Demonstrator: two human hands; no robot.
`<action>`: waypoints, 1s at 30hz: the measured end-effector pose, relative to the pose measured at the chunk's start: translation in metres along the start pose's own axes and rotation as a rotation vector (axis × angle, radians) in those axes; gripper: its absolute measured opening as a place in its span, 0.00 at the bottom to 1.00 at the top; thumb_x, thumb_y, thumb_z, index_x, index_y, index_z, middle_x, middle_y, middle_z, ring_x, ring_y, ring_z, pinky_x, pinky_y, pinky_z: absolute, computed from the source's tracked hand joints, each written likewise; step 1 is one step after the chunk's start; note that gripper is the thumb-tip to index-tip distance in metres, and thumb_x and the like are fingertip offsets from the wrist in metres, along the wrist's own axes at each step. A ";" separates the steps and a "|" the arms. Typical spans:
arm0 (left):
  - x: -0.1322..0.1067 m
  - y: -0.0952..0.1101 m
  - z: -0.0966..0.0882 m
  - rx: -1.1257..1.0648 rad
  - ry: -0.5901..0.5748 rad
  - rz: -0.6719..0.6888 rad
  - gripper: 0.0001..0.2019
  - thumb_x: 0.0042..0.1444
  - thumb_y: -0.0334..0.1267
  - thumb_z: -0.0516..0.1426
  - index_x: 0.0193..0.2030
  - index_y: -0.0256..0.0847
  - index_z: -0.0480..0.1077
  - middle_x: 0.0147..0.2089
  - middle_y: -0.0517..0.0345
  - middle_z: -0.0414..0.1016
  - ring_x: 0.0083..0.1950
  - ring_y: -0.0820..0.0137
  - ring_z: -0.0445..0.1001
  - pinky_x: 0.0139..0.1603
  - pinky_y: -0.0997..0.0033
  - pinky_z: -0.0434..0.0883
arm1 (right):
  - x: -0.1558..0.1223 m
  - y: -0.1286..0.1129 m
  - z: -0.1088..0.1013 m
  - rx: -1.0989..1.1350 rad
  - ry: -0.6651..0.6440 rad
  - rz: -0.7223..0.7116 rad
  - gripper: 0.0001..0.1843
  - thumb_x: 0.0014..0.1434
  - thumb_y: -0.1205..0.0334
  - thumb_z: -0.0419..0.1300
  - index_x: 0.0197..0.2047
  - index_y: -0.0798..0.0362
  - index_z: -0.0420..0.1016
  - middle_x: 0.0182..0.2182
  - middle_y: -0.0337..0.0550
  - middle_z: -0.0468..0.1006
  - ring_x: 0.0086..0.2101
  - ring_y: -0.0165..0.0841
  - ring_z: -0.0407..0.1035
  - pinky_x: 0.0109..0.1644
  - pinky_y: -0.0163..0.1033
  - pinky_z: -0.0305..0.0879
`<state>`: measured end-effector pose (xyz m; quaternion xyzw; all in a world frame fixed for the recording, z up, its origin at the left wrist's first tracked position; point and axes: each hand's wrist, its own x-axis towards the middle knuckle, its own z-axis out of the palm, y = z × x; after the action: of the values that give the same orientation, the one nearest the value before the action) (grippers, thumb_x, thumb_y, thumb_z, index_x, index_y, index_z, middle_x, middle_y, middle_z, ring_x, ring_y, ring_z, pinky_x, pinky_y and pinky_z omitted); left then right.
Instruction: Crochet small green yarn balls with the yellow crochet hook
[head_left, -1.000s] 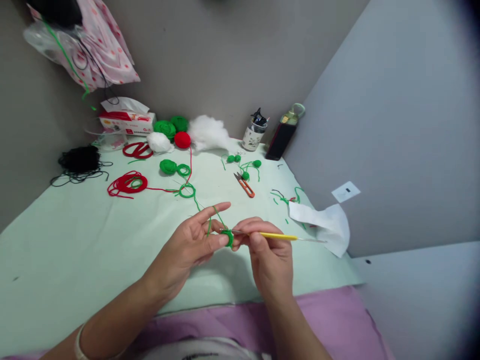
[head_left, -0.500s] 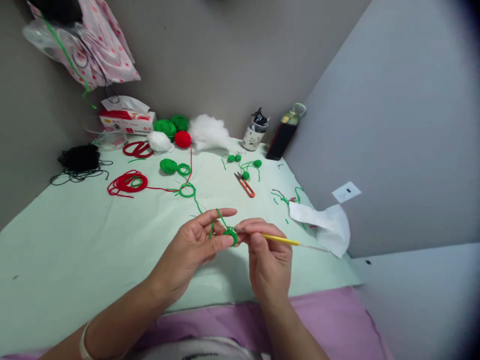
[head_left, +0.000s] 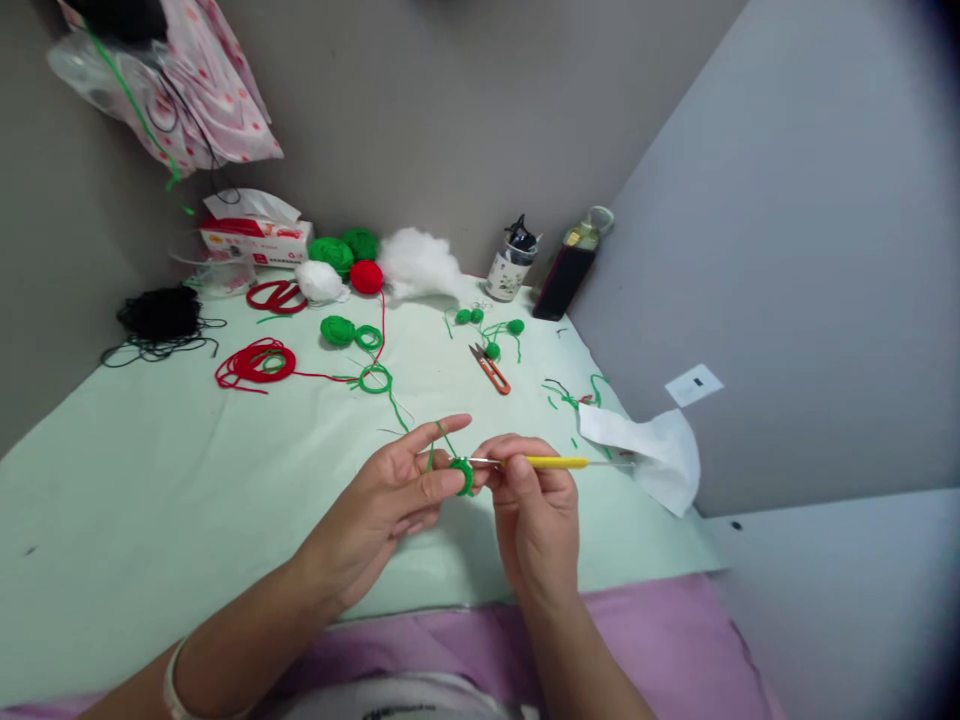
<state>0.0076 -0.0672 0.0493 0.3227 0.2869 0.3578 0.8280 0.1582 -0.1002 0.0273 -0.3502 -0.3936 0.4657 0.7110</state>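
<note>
Between the thumb and fingers of my left hand (head_left: 405, 490) is a small green crochet piece (head_left: 464, 478), pinched at its edge. Green working yarn (head_left: 398, 410) runs from a loose green coil (head_left: 375, 379) on the table up over my raised left index finger. My right hand (head_left: 536, 500) is closed around the yellow handle of a crochet hook (head_left: 555, 462). The hook's metal tip reaches left to the top edge of the green piece; whether it sits in a stitch is too small to tell.
Orange thread snips (head_left: 491, 370) lie beyond my hands, near small green balls (head_left: 515, 327). Red yarn (head_left: 255, 362), black yarn (head_left: 159, 315) and red-handled scissors (head_left: 277, 297) are at left. A tissue box (head_left: 259, 243), white stuffing (head_left: 420, 264) and dark bottle (head_left: 571, 268) line the back; white paper (head_left: 652, 450) lies right.
The crochet hook has tilted to nearly level and shifted slightly left, its rear end rising. My right hand moved a little left with it. My left hand still pinches the green piece.
</note>
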 end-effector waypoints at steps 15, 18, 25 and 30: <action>0.000 -0.009 -0.006 0.182 -0.012 0.125 0.26 0.56 0.40 0.71 0.61 0.53 0.76 0.35 0.64 0.67 0.32 0.78 0.62 0.34 0.79 0.62 | 0.004 -0.008 -0.009 -0.044 -0.107 0.007 0.09 0.68 0.57 0.64 0.37 0.49 0.84 0.31 0.39 0.81 0.30 0.28 0.74 0.35 0.33 0.72; 0.001 -0.015 -0.005 0.291 0.089 0.181 0.25 0.57 0.41 0.70 0.62 0.56 0.75 0.35 0.65 0.66 0.33 0.77 0.63 0.37 0.77 0.63 | -0.001 0.000 -0.006 -0.217 -0.095 -0.143 0.07 0.68 0.61 0.64 0.40 0.47 0.85 0.37 0.42 0.84 0.41 0.32 0.77 0.44 0.37 0.75; 0.004 -0.013 -0.001 0.234 0.140 0.223 0.23 0.56 0.43 0.71 0.59 0.51 0.77 0.38 0.63 0.73 0.31 0.79 0.63 0.36 0.78 0.65 | -0.003 0.004 -0.004 -0.378 -0.077 -0.253 0.11 0.69 0.67 0.61 0.44 0.44 0.84 0.38 0.41 0.82 0.36 0.31 0.76 0.36 0.36 0.74; 0.004 -0.009 0.003 0.045 0.125 0.142 0.27 0.54 0.40 0.72 0.60 0.45 0.77 0.30 0.67 0.69 0.24 0.83 0.52 0.24 0.81 0.54 | -0.013 0.008 -0.008 -0.965 -0.120 -0.705 0.21 0.65 0.74 0.63 0.56 0.44 0.82 0.48 0.47 0.81 0.47 0.36 0.77 0.48 0.42 0.77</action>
<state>0.0162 -0.0703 0.0436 0.3377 0.3226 0.4285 0.7735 0.1593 -0.1114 0.0139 -0.4546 -0.6926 -0.0106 0.5599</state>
